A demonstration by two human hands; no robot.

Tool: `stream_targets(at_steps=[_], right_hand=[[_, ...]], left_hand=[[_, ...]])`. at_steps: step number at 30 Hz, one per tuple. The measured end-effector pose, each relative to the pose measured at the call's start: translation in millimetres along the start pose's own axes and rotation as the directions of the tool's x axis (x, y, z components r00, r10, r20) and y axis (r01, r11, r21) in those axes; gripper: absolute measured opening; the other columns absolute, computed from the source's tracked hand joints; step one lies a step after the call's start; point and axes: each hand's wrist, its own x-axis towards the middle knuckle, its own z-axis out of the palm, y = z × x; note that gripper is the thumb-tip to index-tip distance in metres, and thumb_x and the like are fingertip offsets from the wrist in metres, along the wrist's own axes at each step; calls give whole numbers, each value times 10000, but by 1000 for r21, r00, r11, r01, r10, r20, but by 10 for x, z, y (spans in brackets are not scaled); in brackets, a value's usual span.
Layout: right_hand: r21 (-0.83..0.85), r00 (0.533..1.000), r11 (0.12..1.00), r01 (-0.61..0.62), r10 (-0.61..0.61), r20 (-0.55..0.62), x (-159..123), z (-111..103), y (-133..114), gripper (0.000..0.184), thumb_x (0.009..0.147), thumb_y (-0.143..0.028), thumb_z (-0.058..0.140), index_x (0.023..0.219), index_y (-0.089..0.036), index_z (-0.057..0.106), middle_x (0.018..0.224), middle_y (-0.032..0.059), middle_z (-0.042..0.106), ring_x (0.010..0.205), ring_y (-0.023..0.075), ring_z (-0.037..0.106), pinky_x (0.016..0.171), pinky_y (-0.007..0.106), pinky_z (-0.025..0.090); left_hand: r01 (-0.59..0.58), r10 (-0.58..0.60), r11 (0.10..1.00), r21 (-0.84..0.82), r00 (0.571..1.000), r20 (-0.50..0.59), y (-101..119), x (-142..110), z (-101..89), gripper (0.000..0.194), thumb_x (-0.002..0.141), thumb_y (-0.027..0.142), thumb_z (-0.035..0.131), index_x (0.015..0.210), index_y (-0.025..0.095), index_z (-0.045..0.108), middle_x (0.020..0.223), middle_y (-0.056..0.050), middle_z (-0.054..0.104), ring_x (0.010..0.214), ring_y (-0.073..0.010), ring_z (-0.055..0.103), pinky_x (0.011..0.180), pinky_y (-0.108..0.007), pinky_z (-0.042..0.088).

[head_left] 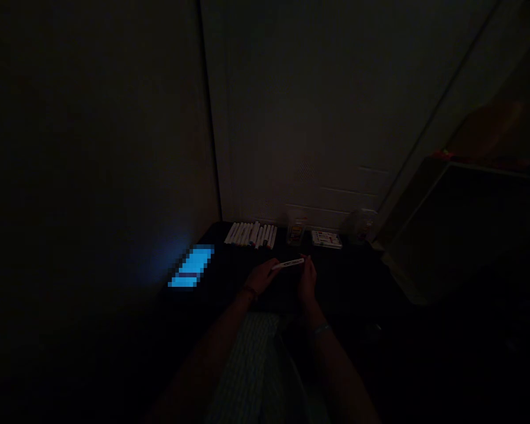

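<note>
A white marker [290, 264] with dark print on its barrel is held level above the dark table [335, 288]. Its left end sits in the closed fingers of my left hand [262, 277]. At the other end, the fingers of my right hand [308, 281] close round the tip. Whether a cap is on that end is too dark to tell. Beyond my hands, a row of several white markers [251, 234] lies side by side at the table's back edge.
Along the back stand a clear container [296, 231], a flat printed box [327, 238] and a clear jar-like container [365, 224]. A blurred, glowing blue screen [191, 267] lies at the left. A wall [304, 118] rises behind; a dark boxy shape [468, 229] is at the right.
</note>
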Motion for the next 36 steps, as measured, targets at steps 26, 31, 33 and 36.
stream_targets(at_steps=[26, 31, 33, 36], right_hand=[[79, 998, 996, -52, 50, 33, 11, 3, 2, 457, 779, -513, 378, 977, -162, 593, 903, 48, 597, 803, 137, 523, 709, 248, 392], [68, 997, 995, -77, 76, 16, 9, 12, 5, 457, 776, -509, 390, 963, -146, 596, 863, 52, 593, 762, 134, 513, 682, 245, 390], [58, 997, 995, -79, 79, 3, 6, 16, -9, 457, 774, -510, 390, 949, -143, 599, 859, 53, 592, 761, 136, 509, 671, 244, 386], [33, 998, 997, -69, 69, -11, -5, 20, -61, 457, 769, -513, 395, 916, -139, 613, 834, 53, 592, 745, 139, 500, 650, 239, 376]], left_hand=[[16, -16, 999, -31, 1000, -13, -86, 10, 59, 373, 754, 431, 469, 1072, 237, 450, 857, 15, 581, 733, -120, 546, 682, -230, 423], [-6, 3, 997, -74, 999, -38, -78, 17, 47, 280, 820, 362, 376, 1046, 229, 474, 971, -4, 576, 864, -130, 545, 788, -245, 410], [-8, 5, 997, -83, 999, -32, -80, 18, 47, 290, 822, 367, 370, 1047, 220, 481, 999, -11, 572, 899, -135, 537, 821, -253, 402], [1, -3, 997, -80, 1000, -28, -98, 27, 60, 293, 824, 370, 365, 1033, 214, 498, 1019, -14, 569, 931, -139, 526, 854, -262, 390]])
